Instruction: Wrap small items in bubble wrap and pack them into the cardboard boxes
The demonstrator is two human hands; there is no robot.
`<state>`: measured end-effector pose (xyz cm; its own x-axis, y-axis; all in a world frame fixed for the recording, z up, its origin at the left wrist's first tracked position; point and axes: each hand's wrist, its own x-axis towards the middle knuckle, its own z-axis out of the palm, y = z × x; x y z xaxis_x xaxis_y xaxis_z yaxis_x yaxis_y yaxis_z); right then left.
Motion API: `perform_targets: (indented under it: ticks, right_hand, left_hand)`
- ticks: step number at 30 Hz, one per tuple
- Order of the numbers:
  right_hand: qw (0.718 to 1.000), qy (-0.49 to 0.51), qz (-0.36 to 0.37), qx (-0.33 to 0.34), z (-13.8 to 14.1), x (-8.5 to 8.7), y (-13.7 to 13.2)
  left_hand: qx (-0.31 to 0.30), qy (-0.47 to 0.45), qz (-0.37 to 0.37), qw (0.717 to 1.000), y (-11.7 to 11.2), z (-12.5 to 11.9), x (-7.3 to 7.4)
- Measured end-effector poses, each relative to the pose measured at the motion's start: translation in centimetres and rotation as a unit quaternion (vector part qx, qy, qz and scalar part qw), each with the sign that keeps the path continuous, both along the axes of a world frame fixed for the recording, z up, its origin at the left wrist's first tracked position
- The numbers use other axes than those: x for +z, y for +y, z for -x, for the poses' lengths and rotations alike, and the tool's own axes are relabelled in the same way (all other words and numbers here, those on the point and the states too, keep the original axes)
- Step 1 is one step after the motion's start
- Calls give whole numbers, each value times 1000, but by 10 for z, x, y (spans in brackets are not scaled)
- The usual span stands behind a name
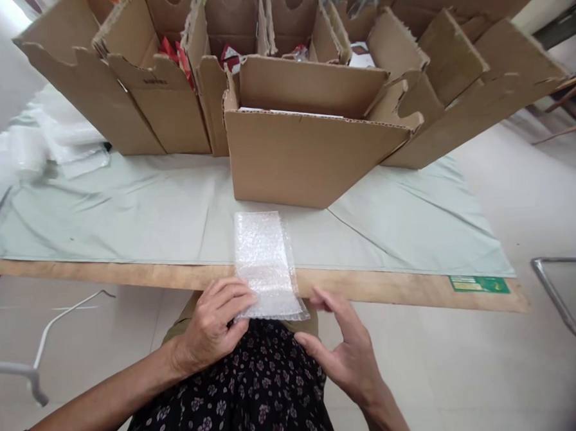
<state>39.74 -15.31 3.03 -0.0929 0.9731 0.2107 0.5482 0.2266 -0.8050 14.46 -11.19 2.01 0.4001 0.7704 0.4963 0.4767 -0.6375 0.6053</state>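
A clear bubble-wrap pouch (265,262) lies across the near edge of the table (393,287), its lower end hanging over my lap. My left hand (214,322) grips the pouch's lower left corner, fingers curled over it. My right hand (343,347) hovers just right of the pouch's lower end with fingers spread and nothing in it; its fingertips are close to the pouch edge.
A pale green cloth (123,211) covers the wooden table. Several open cardboard boxes (308,150) stand behind the pouch, some with red packets inside. Loose plastic wrap (52,144) lies far left. A green label (479,284) sits on the right table edge. Metal chair frames flank me.
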Motion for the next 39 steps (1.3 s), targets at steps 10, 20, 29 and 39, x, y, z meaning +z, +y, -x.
perform_targets:
  ticks: [10,20,29,39]
  right_hand:
    - [989,-39,-73,124,23,0,53]
    - [997,-51,21,56,25,5,58]
    - [938,-250,-183,153,14,10,42]
    - [983,-100,-50,148,11,15,67]
  left_hand:
    - [28,-72,116,990,6,1,11]
    - [133,50,92,986,21,-7,11]
    - [105,114,71,985,29,-2,13]
    - [22,41,46,998,28,0,16]
